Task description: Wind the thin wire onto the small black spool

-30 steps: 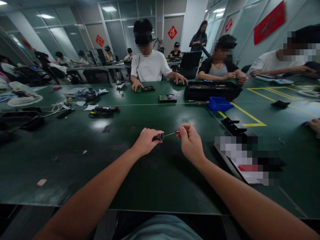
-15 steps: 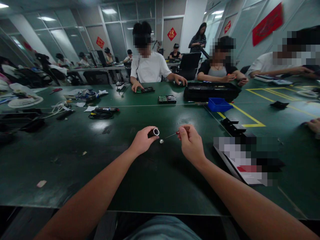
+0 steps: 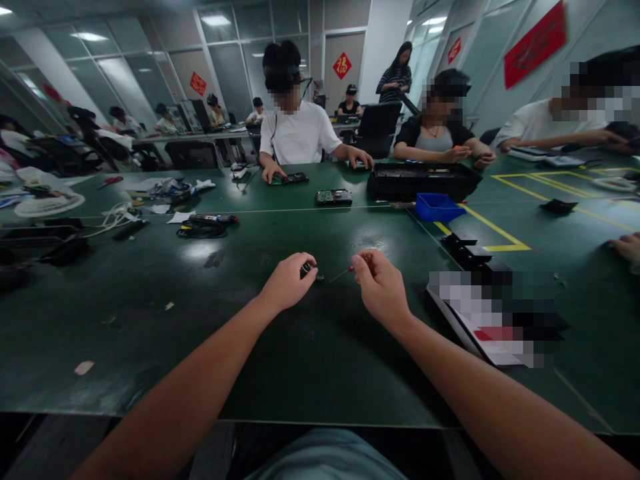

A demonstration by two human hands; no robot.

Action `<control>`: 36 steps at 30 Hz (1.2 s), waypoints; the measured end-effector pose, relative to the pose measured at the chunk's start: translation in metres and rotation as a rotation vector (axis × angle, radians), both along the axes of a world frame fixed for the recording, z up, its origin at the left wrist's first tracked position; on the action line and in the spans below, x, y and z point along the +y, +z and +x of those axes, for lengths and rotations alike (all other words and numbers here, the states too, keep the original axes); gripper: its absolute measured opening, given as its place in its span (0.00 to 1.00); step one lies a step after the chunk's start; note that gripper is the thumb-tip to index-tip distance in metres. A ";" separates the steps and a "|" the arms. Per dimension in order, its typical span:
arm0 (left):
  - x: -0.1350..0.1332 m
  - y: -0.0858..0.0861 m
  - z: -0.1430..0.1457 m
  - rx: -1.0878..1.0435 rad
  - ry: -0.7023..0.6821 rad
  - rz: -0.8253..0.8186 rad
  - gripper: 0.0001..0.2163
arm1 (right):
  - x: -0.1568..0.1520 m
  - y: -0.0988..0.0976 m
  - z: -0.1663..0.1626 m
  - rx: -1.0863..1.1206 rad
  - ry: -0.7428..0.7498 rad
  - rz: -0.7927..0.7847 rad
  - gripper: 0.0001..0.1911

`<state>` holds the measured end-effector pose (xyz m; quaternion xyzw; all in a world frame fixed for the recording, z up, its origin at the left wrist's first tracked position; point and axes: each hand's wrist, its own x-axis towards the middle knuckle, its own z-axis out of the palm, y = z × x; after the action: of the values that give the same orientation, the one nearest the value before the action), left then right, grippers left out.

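Observation:
My left hand (image 3: 287, 281) is closed around a small dark cylindrical part (image 3: 307, 269), held low over the green table (image 3: 210, 320). My right hand (image 3: 380, 283) pinches a thin red-handled screwdriver (image 3: 345, 271) whose tip points left toward the part. A tiny silver piece (image 3: 320, 277) lies on the table between the two hands, just under the part. The hands are a short gap apart at the table's middle.
Black parts (image 3: 467, 248) and a blurred flat item (image 3: 495, 313) lie right of my right hand. A blue bin (image 3: 437, 207), a black tray (image 3: 423, 179) and circuit boards (image 3: 334, 197) sit further back. Cables (image 3: 203, 229) lie at left. Other people sit across the table.
The screwdriver tip came out of the cylindrical part, and a small silver piece dropped to the table. My left hand then tilted the part down and lowered it toward that piece.

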<state>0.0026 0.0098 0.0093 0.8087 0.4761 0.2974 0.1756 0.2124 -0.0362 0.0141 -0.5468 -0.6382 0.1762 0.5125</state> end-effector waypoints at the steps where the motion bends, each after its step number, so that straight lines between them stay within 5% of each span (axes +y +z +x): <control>1: 0.000 -0.002 0.001 0.040 -0.027 0.007 0.11 | 0.000 0.000 0.000 0.003 -0.001 0.009 0.14; 9: -0.005 -0.008 0.017 0.439 -0.025 -0.012 0.15 | 0.001 0.000 -0.001 0.014 0.016 0.033 0.13; 13: -0.002 -0.007 0.018 0.445 -0.028 -0.027 0.13 | 0.001 -0.001 0.000 0.016 0.025 0.030 0.13; 18: 0.008 -0.005 0.002 0.006 -0.004 -0.196 0.11 | -0.001 0.001 0.001 0.016 0.049 0.013 0.13; 25: 0.010 0.027 -0.037 -1.170 0.163 -0.847 0.06 | -0.001 0.001 0.003 0.020 0.066 0.000 0.12; 36: -0.006 0.057 -0.165 -1.417 0.415 -0.635 0.06 | -0.002 0.001 0.002 0.016 0.085 -0.003 0.12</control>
<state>-0.1625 0.0037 0.0667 0.2345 0.4538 0.6169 0.5987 0.2141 -0.0380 0.0151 -0.5187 -0.6563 0.2033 0.5088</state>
